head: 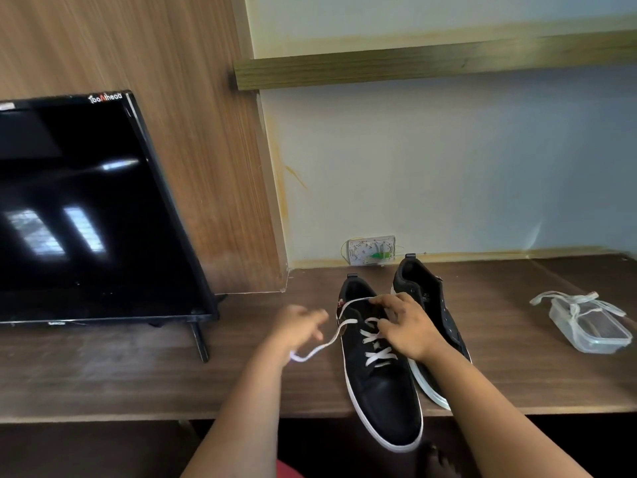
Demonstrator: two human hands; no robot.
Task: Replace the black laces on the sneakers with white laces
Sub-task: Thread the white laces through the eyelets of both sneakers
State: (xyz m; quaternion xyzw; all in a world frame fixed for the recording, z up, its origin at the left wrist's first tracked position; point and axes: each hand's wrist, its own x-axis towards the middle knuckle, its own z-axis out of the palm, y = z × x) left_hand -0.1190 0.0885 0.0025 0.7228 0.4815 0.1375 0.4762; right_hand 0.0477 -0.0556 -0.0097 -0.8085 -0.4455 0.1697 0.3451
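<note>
Two black sneakers with white soles lie on the wooden table. The left sneaker point(382, 391) juts over the front edge and carries a white lace point(377, 353) crossed through several eyelets. My right hand point(405, 326) pinches the lace at the upper eyelets near the tongue. One loose lace end point(322, 348) loops out to the left, where my left hand point(298, 327), blurred, is at it with curled fingers. The right sneaker point(431, 305) sits behind my right hand with no lace visible.
A black television point(86, 208) stands at the left on thin legs. At the right, another white lace point(572, 303) drapes over a clear plastic box point(593, 327). A white wall socket point(372, 250) sits behind the shoes. The table's front edge point(138, 414) runs close to me.
</note>
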